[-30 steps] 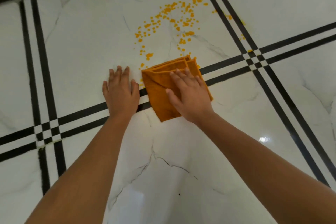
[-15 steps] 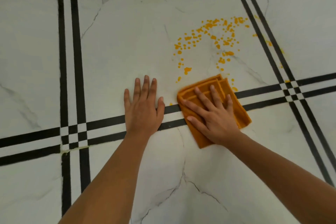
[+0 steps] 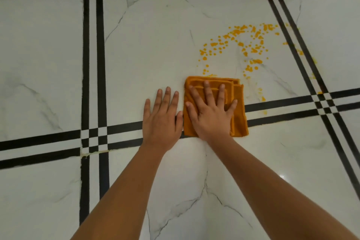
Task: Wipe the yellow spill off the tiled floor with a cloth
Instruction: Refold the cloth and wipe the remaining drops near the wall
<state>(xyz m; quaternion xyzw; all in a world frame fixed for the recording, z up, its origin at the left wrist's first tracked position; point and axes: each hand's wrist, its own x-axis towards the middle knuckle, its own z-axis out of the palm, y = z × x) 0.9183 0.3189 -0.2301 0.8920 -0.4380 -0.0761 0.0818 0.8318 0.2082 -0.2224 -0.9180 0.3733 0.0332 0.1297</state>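
Your right hand (image 3: pixel 211 115) fingers (image 3: pixel 206 91) lie spread flat, pressing the one folded cloth (image 3: pixel 238 107) onto the tiled floor (image 3: pixel 148 45); they clamp nothing. Your left hand (image 3: pixel 161 121) rests flat just beside the cloth, fingers near together, also empty. The single yellow spill (image 3: pixel 243 45) lies ahead and to the right of the cloth, arcing away from you; its nearest drops touch the cloth's far edge. The right hand is nearer, so push forward and rightward.

Even, soft light; small glare on glossy floor (image 3: pixel 281 176); wide-angle bending at edges.
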